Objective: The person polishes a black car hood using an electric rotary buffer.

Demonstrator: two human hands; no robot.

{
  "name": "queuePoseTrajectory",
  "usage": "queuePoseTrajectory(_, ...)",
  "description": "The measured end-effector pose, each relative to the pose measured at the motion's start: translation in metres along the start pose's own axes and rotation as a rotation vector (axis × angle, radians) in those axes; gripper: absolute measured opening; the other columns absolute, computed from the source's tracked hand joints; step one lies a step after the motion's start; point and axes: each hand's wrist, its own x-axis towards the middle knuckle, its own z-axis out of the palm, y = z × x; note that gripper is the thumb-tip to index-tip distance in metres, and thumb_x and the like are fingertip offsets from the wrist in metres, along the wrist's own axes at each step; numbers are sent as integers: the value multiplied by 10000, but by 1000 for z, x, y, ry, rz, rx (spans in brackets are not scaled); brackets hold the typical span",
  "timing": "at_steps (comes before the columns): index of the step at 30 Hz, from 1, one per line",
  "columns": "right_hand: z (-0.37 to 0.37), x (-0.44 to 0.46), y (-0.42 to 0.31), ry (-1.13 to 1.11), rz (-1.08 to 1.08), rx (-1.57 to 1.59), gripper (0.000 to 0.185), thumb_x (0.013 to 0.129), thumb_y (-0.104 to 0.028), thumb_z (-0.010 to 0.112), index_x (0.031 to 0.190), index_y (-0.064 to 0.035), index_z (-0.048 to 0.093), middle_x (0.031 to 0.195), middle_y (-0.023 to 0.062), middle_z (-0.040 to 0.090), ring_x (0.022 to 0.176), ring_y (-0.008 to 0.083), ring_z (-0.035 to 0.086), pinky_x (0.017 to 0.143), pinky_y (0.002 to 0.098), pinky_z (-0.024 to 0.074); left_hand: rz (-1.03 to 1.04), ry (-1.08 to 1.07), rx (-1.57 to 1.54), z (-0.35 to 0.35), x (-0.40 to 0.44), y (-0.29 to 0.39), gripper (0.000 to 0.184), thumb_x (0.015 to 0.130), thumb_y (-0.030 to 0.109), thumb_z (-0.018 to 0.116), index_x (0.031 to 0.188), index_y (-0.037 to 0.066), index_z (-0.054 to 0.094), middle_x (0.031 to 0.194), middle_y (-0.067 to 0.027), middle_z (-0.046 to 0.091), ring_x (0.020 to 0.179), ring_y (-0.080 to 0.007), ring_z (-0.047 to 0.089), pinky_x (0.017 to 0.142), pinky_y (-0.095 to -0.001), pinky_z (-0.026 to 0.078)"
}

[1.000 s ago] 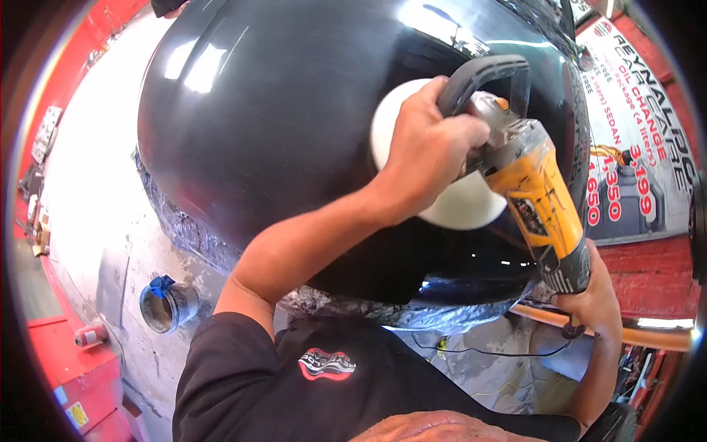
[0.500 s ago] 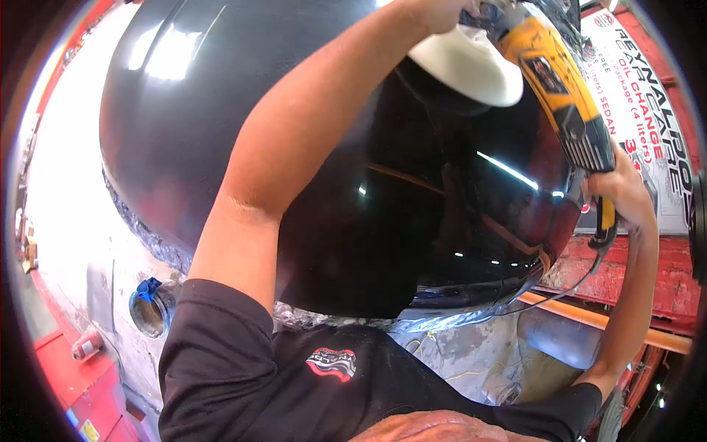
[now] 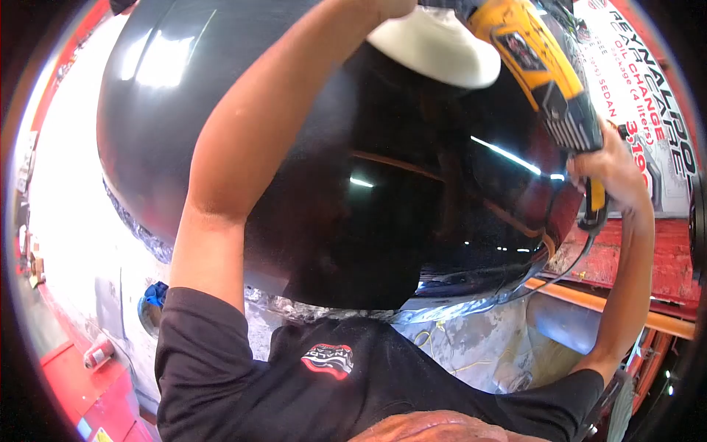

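Observation:
A yellow and black power polisher [image 3: 526, 55] slants across the upper right, its white buffing pad [image 3: 442, 51] against a glossy black car panel [image 3: 353, 221]. My right hand [image 3: 615, 169] is wrapped round the polisher's rear handle. At the top edge, my left hand [image 3: 398, 6] is closed at the polisher's front end, by a black grip; its fingers are partly cut off by the frame. The panel curves away on both sides and mirrors ceiling lights. From the rear handle a dark power cord [image 3: 582, 261] hangs down.
Crinkled foil-like masking [image 3: 294, 308] runs along the panel's lower edge, close to my shirt. A printed banner [image 3: 648, 110] hangs at the right above a red beam [image 3: 633, 272]. An orange bar [image 3: 574, 300] lies lower right. A blue cloth [image 3: 156, 294] and a can [image 3: 99, 355] sit left.
The polisher and both hands have shifted a little left and up in the view. The pad has moved left over the panel, and both hands keep their hold.

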Motion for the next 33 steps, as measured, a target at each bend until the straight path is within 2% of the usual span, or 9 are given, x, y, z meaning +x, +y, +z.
queuePoseTrajectory(4, 7, -38, 11, -7, 32, 30, 688, 643, 15, 686, 1314, -3, 534, 869, 45, 627, 634, 123, 597, 569, 273, 497, -100, -13, -73, 15, -61, 27, 420, 810, -56, 484, 1192, 15, 642, 626, 2, 479, 426, -84, 409, 379, -262, 310)
queuePoseTrajectory(6, 8, -49, 15, 1, 25, 25, 713, 620, 19, 682, 1317, 2, 533, 931, 40, 624, 699, 114, 595, 613, 264, 506, -151, -3, -126, 21, -74, 34, 264, 777, -45, 493, 997, -18, 638, 633, -20, 497, 422, -100, 412, 380, -288, 305)
queuePoseTrajectory(9, 9, -52, 12, 3, 73, 95, 732, 616, 36, 678, 1330, 1, 522, 898, 44, 618, 656, 125, 595, 580, 273, 502, -93, 1, -117, 24, -66, 23, 104, 764, -9, 501, 775, -16, 604, 601, -42, 510, 420, -116, 435, 380, -309, 304)
queuePoseTrajectory(13, 3, -22, 14, 46, 23, 104, 742, 645, 61, 657, 1363, -4, 482, 850, 54, 603, 569, 142, 596, 500, 290, 489, -52, -5, -106, 13, -36, 9, 146, 758, 33, 499, 642, -6, 579, 562, -69, 521, 417, -140, 470, 382, -322, 312)
queuePoseTrajectory(18, 1, 27, -7, 68, 46, 9, 610, 682, 24, 659, 1271, -22, 508, 729, 41, 570, 540, 146, 583, 470, 300, 491, 49, 48, -33, -6, 20, -6, 168, 749, 58, 506, 641, -42, 588, 567, -116, 541, 418, -190, 502, 391, -365, 340)
queuePoseTrajectory(25, 5, 56, -16, 63, -37, 88, 548, 688, 25, 662, 1212, -20, 510, 737, 45, 569, 535, 154, 576, 473, 306, 498, 55, 158, 39, -17, 55, -4, 174, 745, 56, 543, 700, -83, 637, 600, -155, 592, 459, -219, 562, 408, -385, 381)
queuePoseTrajectory(28, 7, 42, -12, 4, -28, 94, 560, 683, 40, 666, 1219, -20, 517, 777, 55, 590, 554, 154, 586, 485, 307, 499, 64, 45, 51, -24, 45, -10, 170, 753, 56, 559, 745, -78, 662, 619, -146, 612, 469, -201, 568, 417, -368, 396)
queuePoseTrajectory(31, 17, 7, 2, 29, -56, 45, 569, 675, 66, 667, 1221, -18, 527, 827, 62, 610, 583, 149, 596, 507, 302, 500, 33, 141, 157, -7, -11, 7, 137, 750, 32, 649, 800, -94, 670, 687, -149, 638, 526, -207, 593, 499, -360, 479)
queuePoseTrajectory(33, 24, -21, 14, -7, -45, 109, 625, 649, 105, 675, 1244, -19, 530, 879, 49, 620, 617, 134, 595, 533, 283, 496, 39, 143, 95, 5, -57, 21, 153, 751, 31, 629, 818, -98, 675, 696, -145, 647, 565, -206, 615, 522, -362, 495)
